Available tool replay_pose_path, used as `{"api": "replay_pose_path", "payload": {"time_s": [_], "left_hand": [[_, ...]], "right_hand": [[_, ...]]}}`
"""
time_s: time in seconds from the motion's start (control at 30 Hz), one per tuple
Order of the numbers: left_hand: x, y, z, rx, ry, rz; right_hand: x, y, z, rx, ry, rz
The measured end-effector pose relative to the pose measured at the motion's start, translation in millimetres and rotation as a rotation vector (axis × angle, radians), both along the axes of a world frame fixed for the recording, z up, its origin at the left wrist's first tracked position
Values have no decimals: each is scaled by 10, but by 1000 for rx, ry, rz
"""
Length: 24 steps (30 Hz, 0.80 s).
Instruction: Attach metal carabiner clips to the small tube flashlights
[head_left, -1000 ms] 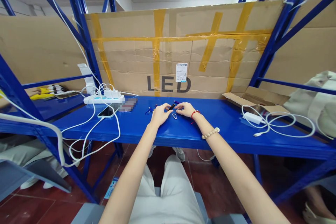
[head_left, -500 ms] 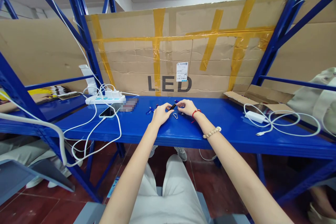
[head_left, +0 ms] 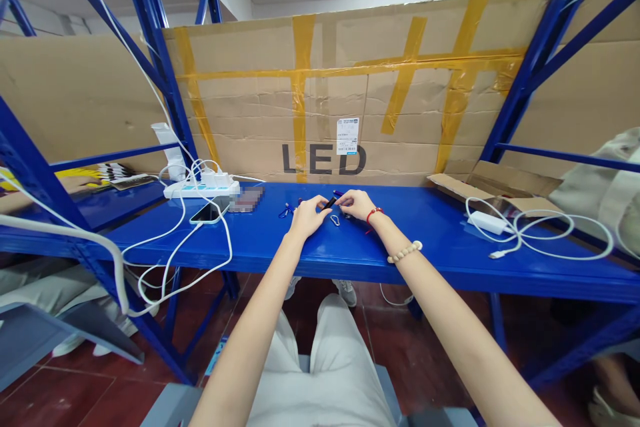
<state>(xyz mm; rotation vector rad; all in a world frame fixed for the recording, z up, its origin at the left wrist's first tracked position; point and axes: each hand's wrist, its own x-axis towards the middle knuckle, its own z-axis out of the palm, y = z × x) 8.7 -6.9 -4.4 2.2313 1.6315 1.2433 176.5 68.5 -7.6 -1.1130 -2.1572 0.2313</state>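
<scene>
Head view, looking down over my lap at a blue shelf (head_left: 350, 253) used as a bench. Both my forearms reach forward to 12 o'clock. My left hand (head_left: 309, 215) rests on the shelf, fingers curled in, fingertips pinching the near end of a small black stick (head_left: 330, 202). My right hand (head_left: 356, 204) sits just beside it at 1 o'clock, fingers bent over the stick's far end; whether they grip it or only touch it, I cannot tell. The stick lies tilted between the two hands, just off the shelf surface.

A small silver clip (head_left: 335, 220) lies on the shelf directly below the stick, between my hands, touching neither as far as I can see. A blue clip (head_left: 285, 211) lies at 9 o'clock of my left hand, near it.

A red cord (head_left: 371, 214) and a bead bracelet (head_left: 405, 251) circle my right wrist.

At 10 o'clock: a phone (head_left: 206, 213) face up, a power strip (head_left: 201, 188) behind it, white cables trailing off the edge. At 2 o'clock, well apart: a white charger (head_left: 487, 222) with looped cable. Taped cardboard (head_left: 350, 93) marked LED stands behind.
</scene>
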Motion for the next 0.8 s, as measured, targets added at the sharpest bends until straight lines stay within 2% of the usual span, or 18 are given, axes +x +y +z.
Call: {"api": "replay_pose_path", "payload": {"time_s": [0.8], "left_hand": [[-16, 19, -30, 46, -5, -29]], "right_hand": [[-1, -33, 9, -10, -4, -16]]}}
